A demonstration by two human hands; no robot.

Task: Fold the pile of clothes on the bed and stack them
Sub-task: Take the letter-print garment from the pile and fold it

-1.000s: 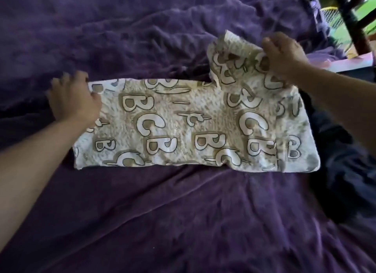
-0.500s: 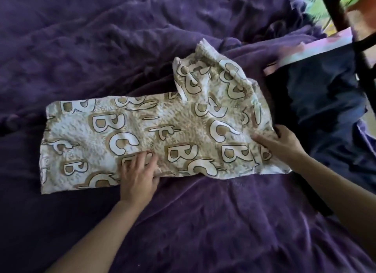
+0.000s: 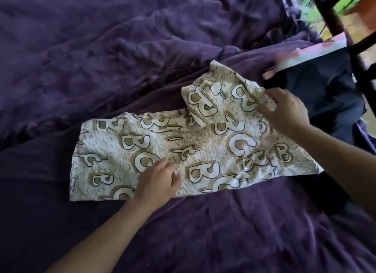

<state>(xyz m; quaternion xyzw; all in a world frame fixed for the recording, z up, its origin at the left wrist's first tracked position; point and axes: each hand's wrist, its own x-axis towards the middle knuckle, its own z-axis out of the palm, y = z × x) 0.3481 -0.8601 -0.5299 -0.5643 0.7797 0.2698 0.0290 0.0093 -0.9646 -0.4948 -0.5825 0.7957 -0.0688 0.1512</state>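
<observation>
The left hand (image 3: 157, 180) lies flat, fingers spread a little and gripping nothing, pressing the near middle of the printed garment (image 3: 183, 150) down onto the bed (image 3: 122, 49). The garment, pale cloth with tan letters, is stretched out in a long band across the purple cover, its left end smooth and square, its near edge running straight from left to right. Toward the right the far part bunches up into a raised, crumpled flap (image 3: 219, 93) that sits on top of the flat layer. The right hand (image 3: 284, 110) is there, its fingers closed on the edge of that flap, pinching the cloth. Further right, just beside the garment's right end, lies dark navy cloth (image 3: 325, 93), with a pale pink and white edge (image 3: 305, 57) beyond it; whether these are folded pieces or waiting ones I cannot tell. As a judgement, this piece looks partly folded: it has been narrowed lengthwise, but the flap still needs laying flat, the band needs folding across, and it is not yet stacked. No finished stack is clearly in view.
</observation>
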